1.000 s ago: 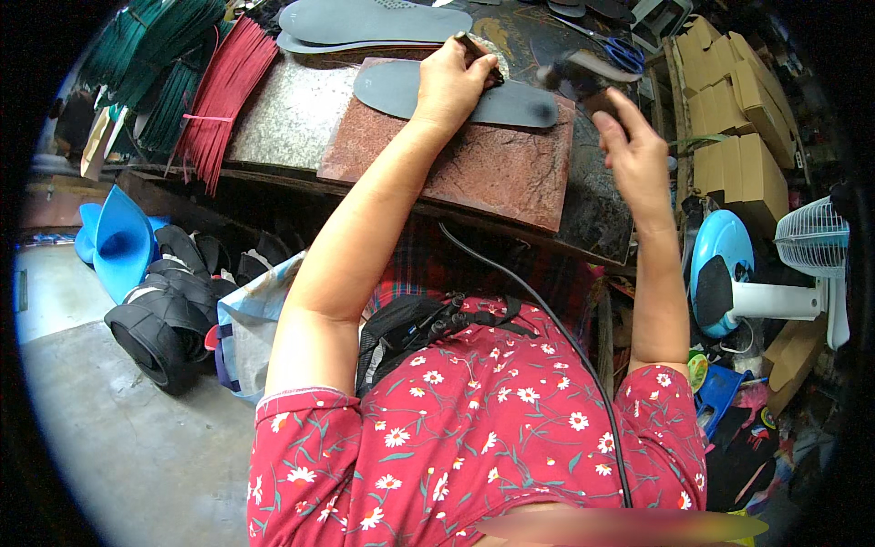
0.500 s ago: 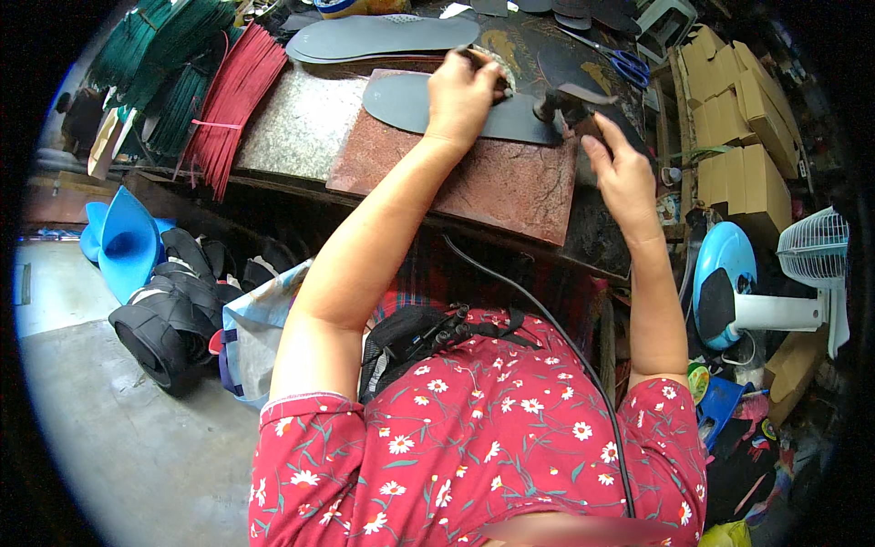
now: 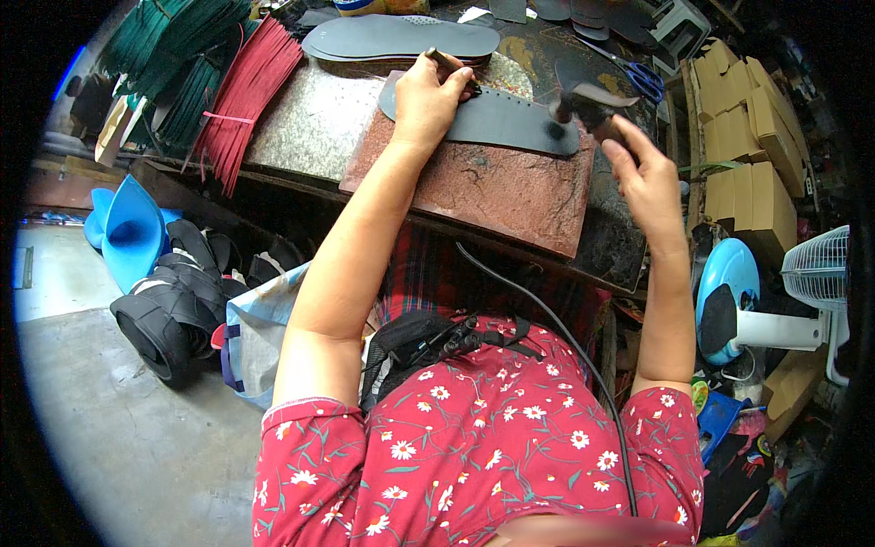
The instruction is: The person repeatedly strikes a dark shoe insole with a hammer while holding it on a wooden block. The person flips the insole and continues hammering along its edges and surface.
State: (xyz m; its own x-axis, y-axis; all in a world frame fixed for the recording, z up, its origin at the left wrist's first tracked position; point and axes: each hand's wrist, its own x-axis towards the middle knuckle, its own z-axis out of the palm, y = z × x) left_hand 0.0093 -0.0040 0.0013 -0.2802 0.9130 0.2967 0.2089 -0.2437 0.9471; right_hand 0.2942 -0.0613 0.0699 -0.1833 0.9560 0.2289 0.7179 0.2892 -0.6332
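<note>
A grey sole-shaped sheet (image 3: 510, 124) lies on a reddish stone slab (image 3: 492, 191), with a row of small holes along its far edge. My left hand (image 3: 425, 108) is closed round a dark punch (image 3: 445, 62), tilted over the sheet's far edge. The fingers partly hide the punch's tip and the sheet's left part. At the right, my right hand (image 3: 645, 178) grips a hammer (image 3: 583, 108) by its dark handle, with the head blurred above the sheet's right end.
Beyond the slab lies a stack of grey soles (image 3: 401, 38). Bundles of red strips (image 3: 239, 105) and green strips (image 3: 164, 46) sit at the left. Blue-handled scissors (image 3: 643, 82) lie at the far right. Cardboard boxes (image 3: 743, 196) and a white fan (image 3: 784, 328) stand rightward.
My left hand has moved left along the sheet's far edge with the punch, uncovering more of the holes. The hammer stays in my right hand near the sheet's right end.
</note>
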